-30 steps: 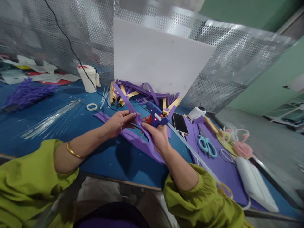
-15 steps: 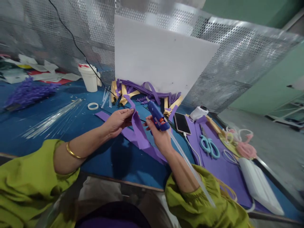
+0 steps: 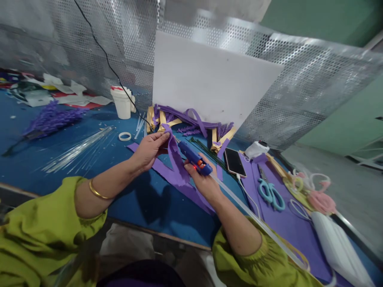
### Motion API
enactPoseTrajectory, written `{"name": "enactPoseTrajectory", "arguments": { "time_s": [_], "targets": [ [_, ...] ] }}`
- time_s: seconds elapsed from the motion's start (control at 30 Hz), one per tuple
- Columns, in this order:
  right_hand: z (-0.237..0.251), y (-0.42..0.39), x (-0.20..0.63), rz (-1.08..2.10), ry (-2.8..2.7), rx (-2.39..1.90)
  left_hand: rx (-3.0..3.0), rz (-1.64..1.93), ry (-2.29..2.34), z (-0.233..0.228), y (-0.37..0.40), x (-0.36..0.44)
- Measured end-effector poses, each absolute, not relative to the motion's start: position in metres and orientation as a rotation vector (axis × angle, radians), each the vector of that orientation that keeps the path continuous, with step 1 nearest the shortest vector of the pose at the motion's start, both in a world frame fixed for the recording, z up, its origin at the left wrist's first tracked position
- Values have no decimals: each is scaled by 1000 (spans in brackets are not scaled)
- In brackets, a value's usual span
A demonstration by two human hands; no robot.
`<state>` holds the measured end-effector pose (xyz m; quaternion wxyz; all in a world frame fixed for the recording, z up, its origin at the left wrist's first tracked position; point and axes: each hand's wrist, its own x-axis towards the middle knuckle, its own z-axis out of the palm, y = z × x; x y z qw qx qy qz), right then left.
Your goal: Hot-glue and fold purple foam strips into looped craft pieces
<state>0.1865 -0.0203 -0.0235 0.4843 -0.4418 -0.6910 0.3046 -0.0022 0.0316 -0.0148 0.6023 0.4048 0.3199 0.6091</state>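
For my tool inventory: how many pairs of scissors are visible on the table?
1: the teal-handled scissors lie on the purple sheet, right of the phone. Others may be hidden under scraps.

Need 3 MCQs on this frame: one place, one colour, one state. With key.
1. Where do the scissors lie?
A. on the purple sheet, right of the phone
B. beside the white cup
C. in the left hand

2. What colour is the glue gun?
A. yellow
B. blue
C. white

3. What is the left hand doing?
A. lying flat on the table
B. gripping scissors
C. pinching a purple strip

Key: 1 A, the scissors lie on the sheet past the phone. 2 B, blue body in the right hand. 3 C, fingertips close on the strip's top end.
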Motion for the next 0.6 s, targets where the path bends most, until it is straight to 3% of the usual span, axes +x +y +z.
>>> {"name": "enactPoseTrajectory", "arguments": {
  "time_s": [0.6],
  "targets": [
    [-24,-21,186,644,-1726,-1145,1007,1375,749,-16,30,-2]
  ]
}}
